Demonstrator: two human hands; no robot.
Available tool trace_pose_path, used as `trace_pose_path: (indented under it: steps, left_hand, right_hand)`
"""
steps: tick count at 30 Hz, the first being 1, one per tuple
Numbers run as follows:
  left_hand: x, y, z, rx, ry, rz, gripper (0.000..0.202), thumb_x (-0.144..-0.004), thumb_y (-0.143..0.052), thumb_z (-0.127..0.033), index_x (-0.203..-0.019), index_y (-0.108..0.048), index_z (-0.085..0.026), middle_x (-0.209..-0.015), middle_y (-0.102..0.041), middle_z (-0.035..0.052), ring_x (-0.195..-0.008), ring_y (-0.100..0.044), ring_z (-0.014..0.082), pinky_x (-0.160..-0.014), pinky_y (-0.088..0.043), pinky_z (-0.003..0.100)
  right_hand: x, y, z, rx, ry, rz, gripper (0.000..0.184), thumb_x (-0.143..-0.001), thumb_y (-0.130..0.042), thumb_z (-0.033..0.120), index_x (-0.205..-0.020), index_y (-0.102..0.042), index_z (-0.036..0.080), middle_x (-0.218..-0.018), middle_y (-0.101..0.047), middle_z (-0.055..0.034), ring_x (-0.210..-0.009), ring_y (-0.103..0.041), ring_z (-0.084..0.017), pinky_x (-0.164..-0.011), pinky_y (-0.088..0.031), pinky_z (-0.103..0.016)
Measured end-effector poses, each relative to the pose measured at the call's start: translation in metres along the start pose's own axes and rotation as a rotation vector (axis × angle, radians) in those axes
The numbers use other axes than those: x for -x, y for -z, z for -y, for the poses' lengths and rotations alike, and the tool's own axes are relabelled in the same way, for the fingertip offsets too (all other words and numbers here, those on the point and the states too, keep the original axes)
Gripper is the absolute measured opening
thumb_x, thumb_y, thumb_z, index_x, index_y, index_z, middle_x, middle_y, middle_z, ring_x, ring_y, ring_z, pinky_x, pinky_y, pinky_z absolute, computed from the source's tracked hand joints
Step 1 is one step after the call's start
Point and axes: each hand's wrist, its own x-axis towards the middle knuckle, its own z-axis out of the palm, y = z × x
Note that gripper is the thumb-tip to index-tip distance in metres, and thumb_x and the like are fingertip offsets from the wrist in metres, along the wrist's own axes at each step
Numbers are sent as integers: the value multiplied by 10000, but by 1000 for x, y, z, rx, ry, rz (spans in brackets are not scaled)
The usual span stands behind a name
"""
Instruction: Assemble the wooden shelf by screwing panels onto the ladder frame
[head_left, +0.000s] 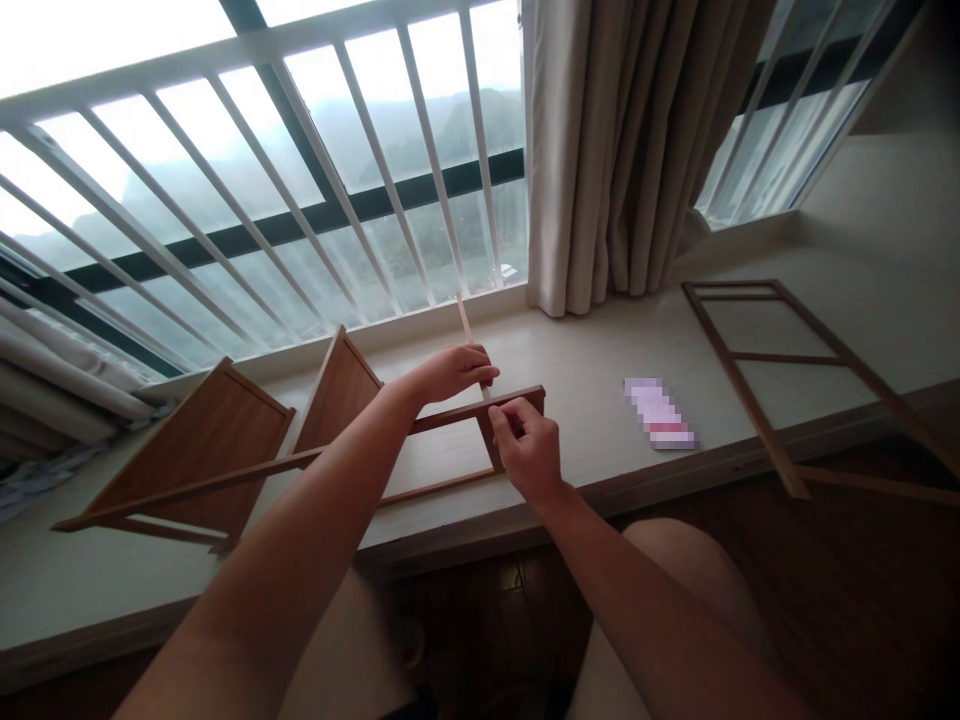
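A brown wooden shelf unit [196, 440] lies on its side along the window sill, its panels standing up from a long rail. My left hand [454, 372] reaches over that rail, fingers closed on a thin pale wooden strip [466, 322] that slants up toward the window. The strip's lower end meets the rail near its right end. Close by, my right hand [529, 450] is closed in a pinch against the rail, in front of the short end panel [489, 442]. Whatever sits between its fingertips is too small to make out.
A separate wooden ladder-like frame [784, 357] leans on the sill's edge at right. A blurred pink-white item [660, 412] lies between it and my hands. Behind stand white window bars [397, 170] and a beige curtain [600, 150]. My knees are below the sill edge.
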Motion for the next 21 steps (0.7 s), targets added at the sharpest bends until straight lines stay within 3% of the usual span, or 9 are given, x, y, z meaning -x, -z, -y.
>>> trace_pose_path:
  steps: [14,21]
  left_hand:
    - [0,0,3,22,8,-3,419,-901,-457,-463,-773,-686,-137,-801,-583,50,-728,-559,121,-751,-437,249]
    - [0,1,2,7,24,-17,436,-894,-457,-484,-764,-687,-138,-795,-587,49,-717,-554,118,-735,-433,238]
  right_hand:
    - [-4,5,0,-48,-46,95,402,-969,-373,405,-737,-628,198,-512,-569,0,-501,-552,-144,-542,-383,-238]
    - [-1,6,4,109,36,21,226,-866,-556,417,-801,-583,203,-533,-564,29,-486,-534,-128,-539,-379,-225]
